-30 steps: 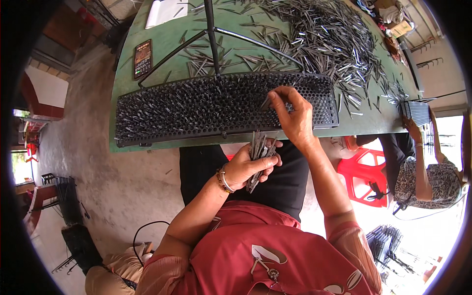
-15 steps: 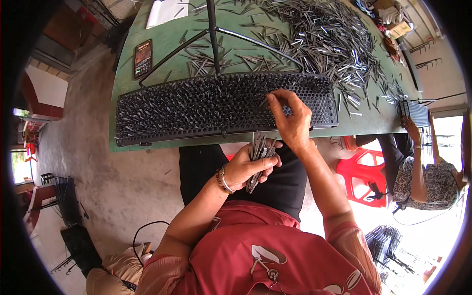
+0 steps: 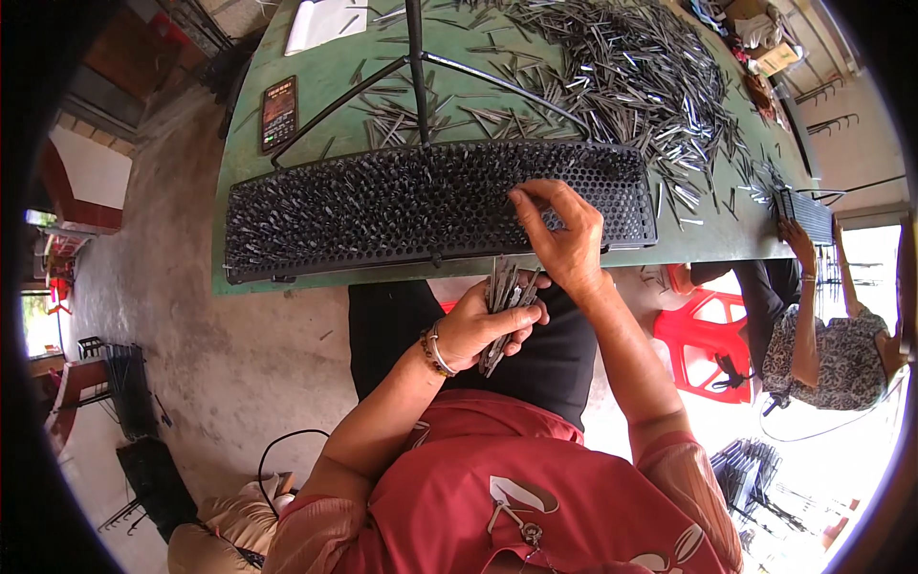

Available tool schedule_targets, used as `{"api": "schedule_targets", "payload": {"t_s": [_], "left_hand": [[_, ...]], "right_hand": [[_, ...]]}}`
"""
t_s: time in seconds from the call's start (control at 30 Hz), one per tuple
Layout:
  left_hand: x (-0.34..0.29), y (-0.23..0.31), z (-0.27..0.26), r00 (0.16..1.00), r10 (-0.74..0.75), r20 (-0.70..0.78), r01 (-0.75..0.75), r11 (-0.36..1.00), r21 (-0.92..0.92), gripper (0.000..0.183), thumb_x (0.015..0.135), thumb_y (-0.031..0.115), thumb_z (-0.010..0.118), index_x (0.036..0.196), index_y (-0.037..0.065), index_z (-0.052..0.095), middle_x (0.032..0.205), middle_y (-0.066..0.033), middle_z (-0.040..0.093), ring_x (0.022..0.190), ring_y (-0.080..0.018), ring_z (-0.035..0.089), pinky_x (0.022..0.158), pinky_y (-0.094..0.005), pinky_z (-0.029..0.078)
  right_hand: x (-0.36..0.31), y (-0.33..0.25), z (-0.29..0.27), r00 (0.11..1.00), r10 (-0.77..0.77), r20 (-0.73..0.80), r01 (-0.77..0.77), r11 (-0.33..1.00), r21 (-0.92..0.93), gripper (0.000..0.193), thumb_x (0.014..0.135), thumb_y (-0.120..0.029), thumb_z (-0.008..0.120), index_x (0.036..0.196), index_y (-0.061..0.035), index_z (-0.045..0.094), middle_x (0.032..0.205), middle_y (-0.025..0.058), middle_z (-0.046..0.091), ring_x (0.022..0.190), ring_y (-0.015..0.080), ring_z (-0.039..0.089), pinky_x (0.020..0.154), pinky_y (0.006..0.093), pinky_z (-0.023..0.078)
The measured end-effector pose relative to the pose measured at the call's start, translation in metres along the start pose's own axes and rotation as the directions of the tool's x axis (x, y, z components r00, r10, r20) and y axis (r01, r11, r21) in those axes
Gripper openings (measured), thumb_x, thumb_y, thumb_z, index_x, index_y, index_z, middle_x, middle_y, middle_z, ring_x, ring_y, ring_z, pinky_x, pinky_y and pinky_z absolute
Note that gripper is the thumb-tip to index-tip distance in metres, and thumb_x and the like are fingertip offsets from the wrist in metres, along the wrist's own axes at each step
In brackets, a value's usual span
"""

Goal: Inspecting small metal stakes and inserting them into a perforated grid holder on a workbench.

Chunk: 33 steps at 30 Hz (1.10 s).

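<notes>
My left hand (image 3: 475, 330) is closed round a bundle of thin dark metal strips (image 3: 502, 287), held just below the table's front edge. Above the long black perforated rack (image 3: 631, 206), my right hand (image 3: 566, 234) has thumb and forefinger pinched together near its surface. Whatever lies between those fingertips is too small to make out. Upright strips (image 3: 325, 206) crowd the holes over the left and middle of the rack. Toward its right end, bare round holes show. A black metal frame (image 3: 414, 81) rises from the rack's far side.
The green table (image 3: 325, 77) carries a large heap of loose strips (image 3: 650, 81) at the far right, a phone (image 3: 278, 115) and a white notepad (image 3: 325, 24). A red plastic stool (image 3: 703, 344) stands at the right, near a co-worker (image 3: 827, 354) handling another rack (image 3: 808, 218).
My right hand has shifted slightly left along the rack, its fingertips still pinched. My left hand and its bundle stay in place.
</notes>
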<state>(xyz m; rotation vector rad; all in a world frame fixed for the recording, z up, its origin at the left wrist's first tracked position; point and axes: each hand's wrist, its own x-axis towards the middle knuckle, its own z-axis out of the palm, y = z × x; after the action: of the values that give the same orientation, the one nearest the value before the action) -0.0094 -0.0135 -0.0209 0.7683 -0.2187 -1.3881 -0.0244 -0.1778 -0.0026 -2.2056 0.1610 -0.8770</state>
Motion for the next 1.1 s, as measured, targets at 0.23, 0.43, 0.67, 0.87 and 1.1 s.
{"api": "schedule_targets", "payload": {"t_s": [0.23,0.43,0.67,0.87,1.1], "left_hand": [[0.0,0.0,0.002,1.0,-0.008,-0.011,0.008,1.0,-0.022,0.042,0.087,0.01,0.062,0.125,0.003,0.047,0.089,-0.0083,0.059,0.061,-0.0058,0.049,0.049,-0.0206,0.042],[0.002,0.0,0.003,1.0,-0.016,-0.001,0.016,1.0,-0.013,0.043,0.087,0.01,0.062,0.126,0.003,0.046,0.089,-0.0078,0.058,0.061,-0.0058,0.049,0.049,-0.0205,0.041],[-0.001,0.001,0.003,1.0,-0.015,-0.019,0.015,1.0,0.005,0.043,0.087,0.01,0.062,0.126,0.004,0.045,0.088,-0.0073,0.058,0.062,-0.0056,0.048,0.049,-0.0203,0.041],[-0.001,0.0,0.004,1.0,-0.011,-0.008,0.011,1.0,-0.003,0.041,0.087,0.009,0.062,0.125,0.004,0.046,0.088,-0.0073,0.058,0.062,-0.0053,0.048,0.049,-0.0203,0.041],[-0.001,0.0,0.005,1.0,-0.009,-0.004,0.009,1.0,0.005,0.041,0.087,0.01,0.062,0.125,0.004,0.046,0.088,-0.0068,0.058,0.061,-0.0051,0.048,0.049,-0.0203,0.041]], "right_hand": [[0.002,-0.001,-0.005,0.995,0.1,-0.026,-0.099,0.995,0.025,0.012,0.08,-0.004,0.069,0.092,-0.0007,0.066,0.081,0.009,0.067,0.069,0.0146,0.063,0.065,0.0263,0.05],[0.005,-0.002,-0.008,0.999,0.041,0.031,-0.043,0.997,0.065,0.011,0.08,-0.004,0.069,0.089,-0.0004,0.065,0.083,0.0103,0.066,0.07,0.0217,0.065,0.061,0.0296,0.052],[0.014,0.002,-0.016,0.99,-0.035,0.139,0.036,0.999,0.0,0.012,0.08,0.0,0.066,0.092,0.001,0.065,0.084,0.0113,0.065,0.07,0.0219,0.064,0.061,0.0295,0.05],[0.01,0.008,-0.014,0.988,0.048,0.147,-0.058,0.996,0.065,0.012,0.082,0.002,0.064,0.094,0.0024,0.065,0.084,0.0111,0.065,0.068,0.0178,0.064,0.061,0.0268,0.05],[0.013,0.004,-0.015,0.972,-0.107,0.208,0.102,0.994,0.032,0.013,0.08,-0.002,0.066,0.092,0.0014,0.064,0.087,0.0114,0.065,0.078,0.0252,0.064,0.068,0.0312,0.051]]}}
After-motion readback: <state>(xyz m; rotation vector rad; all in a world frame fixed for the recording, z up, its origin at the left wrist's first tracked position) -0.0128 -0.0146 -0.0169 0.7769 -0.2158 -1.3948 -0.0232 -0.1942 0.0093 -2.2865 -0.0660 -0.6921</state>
